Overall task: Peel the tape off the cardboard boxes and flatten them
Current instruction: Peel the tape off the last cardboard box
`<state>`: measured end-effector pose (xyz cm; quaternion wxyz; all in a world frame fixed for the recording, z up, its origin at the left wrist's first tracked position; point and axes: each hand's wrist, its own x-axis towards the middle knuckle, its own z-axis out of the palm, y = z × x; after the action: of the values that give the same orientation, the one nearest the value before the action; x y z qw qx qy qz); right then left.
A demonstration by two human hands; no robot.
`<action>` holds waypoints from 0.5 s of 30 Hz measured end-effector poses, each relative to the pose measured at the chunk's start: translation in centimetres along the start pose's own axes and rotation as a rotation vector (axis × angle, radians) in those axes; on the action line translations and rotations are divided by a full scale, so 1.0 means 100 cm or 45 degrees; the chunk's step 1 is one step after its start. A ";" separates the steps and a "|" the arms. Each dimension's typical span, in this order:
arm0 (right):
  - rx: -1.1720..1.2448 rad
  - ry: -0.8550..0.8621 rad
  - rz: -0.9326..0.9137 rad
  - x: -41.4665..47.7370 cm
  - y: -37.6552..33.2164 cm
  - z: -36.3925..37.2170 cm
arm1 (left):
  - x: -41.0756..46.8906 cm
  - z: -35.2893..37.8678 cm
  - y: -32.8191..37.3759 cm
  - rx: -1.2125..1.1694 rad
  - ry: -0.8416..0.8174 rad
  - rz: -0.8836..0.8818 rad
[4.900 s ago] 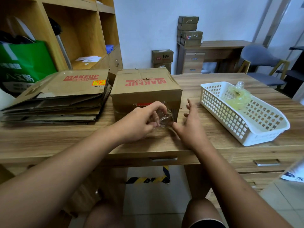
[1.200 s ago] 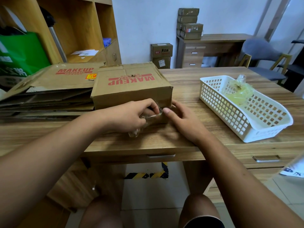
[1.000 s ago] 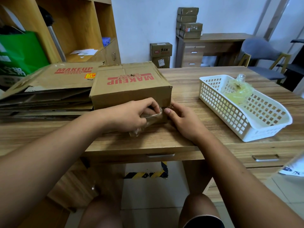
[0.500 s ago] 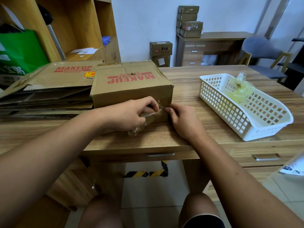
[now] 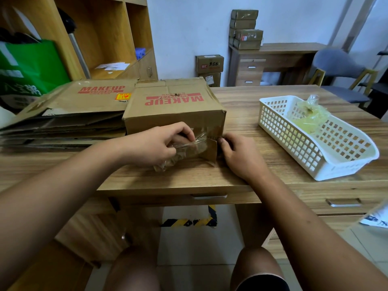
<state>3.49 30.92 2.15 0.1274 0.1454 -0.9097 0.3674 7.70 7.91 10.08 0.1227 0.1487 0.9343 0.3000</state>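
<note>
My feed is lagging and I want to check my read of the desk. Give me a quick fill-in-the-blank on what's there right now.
1. The left hand pinches clear ____ at the front of the cardboard box.
2. The red word printed on top of the box is ____.
3. The stack of flattened cardboard lies to the ____ of the box.
4. The yellowish wad lies in the white ____.
Missing words: tape; MAKEUP; left; basket.

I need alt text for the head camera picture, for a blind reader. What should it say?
The left hand pinches clear tape peeled from the near side of a MAKEUP cardboard box on a desk; the right hand holds its corner. Flattened boxes lie left, a white basket right.
</note>
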 end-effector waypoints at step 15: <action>0.260 -0.194 0.041 0.012 0.009 0.006 | 0.007 0.014 0.011 0.061 0.026 0.016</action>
<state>1.94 30.90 1.54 0.0366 0.1704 -0.8768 0.4482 7.75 9.70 9.52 0.1077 0.1544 0.9414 0.2798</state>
